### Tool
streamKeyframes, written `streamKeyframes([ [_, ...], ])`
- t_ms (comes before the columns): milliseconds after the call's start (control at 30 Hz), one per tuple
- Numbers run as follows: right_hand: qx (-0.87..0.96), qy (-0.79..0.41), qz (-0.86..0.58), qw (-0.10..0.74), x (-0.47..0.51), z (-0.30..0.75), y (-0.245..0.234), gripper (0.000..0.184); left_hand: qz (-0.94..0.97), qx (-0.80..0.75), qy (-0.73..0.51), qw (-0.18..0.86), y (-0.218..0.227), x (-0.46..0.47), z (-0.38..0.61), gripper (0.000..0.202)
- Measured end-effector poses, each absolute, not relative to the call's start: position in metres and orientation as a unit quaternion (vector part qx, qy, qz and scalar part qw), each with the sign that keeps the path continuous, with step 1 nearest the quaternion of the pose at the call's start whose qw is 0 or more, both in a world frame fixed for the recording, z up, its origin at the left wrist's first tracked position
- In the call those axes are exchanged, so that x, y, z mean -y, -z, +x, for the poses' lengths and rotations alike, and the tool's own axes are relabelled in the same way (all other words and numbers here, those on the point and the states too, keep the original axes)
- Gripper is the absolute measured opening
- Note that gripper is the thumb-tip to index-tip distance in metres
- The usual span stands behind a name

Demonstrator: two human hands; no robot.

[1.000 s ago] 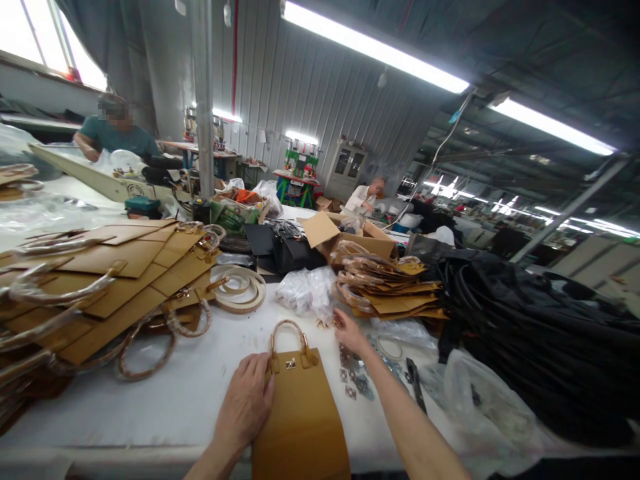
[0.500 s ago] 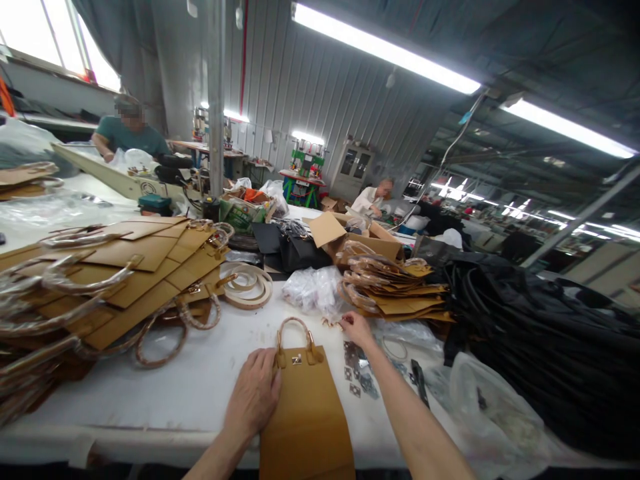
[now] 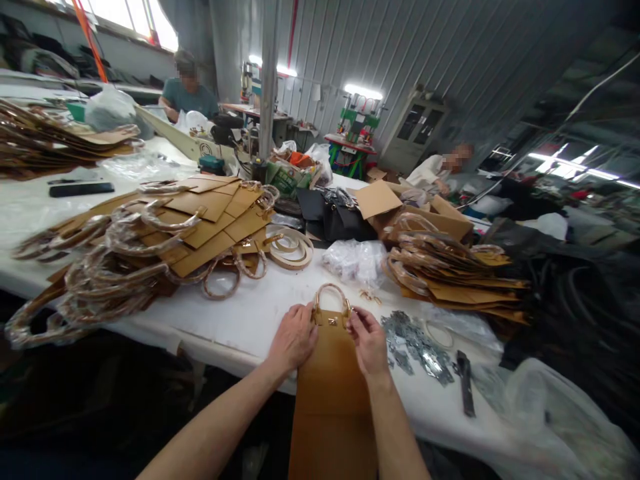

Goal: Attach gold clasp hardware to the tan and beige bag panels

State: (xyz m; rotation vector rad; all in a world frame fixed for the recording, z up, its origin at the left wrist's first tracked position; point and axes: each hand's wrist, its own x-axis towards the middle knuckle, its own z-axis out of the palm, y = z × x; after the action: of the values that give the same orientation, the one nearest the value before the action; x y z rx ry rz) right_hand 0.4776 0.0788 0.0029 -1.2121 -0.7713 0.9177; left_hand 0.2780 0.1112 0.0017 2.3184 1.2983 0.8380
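Note:
A tan leather bag panel (image 3: 333, 393) with a wrapped round handle (image 3: 331, 291) lies over the white table's front edge (image 3: 220, 333) and hangs down toward me. My left hand (image 3: 294, 339) rests flat on the panel's upper left, fingers stretched toward the handle's gold fitting. My right hand (image 3: 369, 340) sits on the upper right, fingertips pinched at the handle's right fitting near a small metal clasp (image 3: 332, 321); what the pinch holds is too small to name.
A big pile of tan panels with wrapped handles (image 3: 150, 247) covers the left. Another stack (image 3: 450, 273) lies at the right, with small metal parts (image 3: 415, 340) and a black tool (image 3: 465, 383). A clear bag (image 3: 355, 260) lies behind. Two people sit at the far benches.
My right hand came back from the small gold parts beyond the handle to the panel's top right. The view tipped down and shifted, showing more of the table edge.

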Motion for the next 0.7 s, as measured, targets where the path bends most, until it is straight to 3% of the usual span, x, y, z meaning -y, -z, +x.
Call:
streamKeyframes([
  [167, 0.378, -0.390, -0.567, 0.619, -0.071, 0.447, 0.015, 0.041, 0.799, -0.472, -0.325, 0.183, 0.005, -0.116, 0.281, 0.037],
  [367, 0.387, -0.365, -0.573, 0.623, -0.072, 0.452, 0.016, 0.039, 0.753, -0.501, -0.319, 0.283, 0.000, -0.134, 0.286, 0.017],
  [700, 0.380, -0.373, -0.563, 0.632, -0.072, 0.455, 0.018, 0.040, 0.672, -0.551, -0.300, 0.394, -0.010, -0.136, 0.297, 0.021],
])
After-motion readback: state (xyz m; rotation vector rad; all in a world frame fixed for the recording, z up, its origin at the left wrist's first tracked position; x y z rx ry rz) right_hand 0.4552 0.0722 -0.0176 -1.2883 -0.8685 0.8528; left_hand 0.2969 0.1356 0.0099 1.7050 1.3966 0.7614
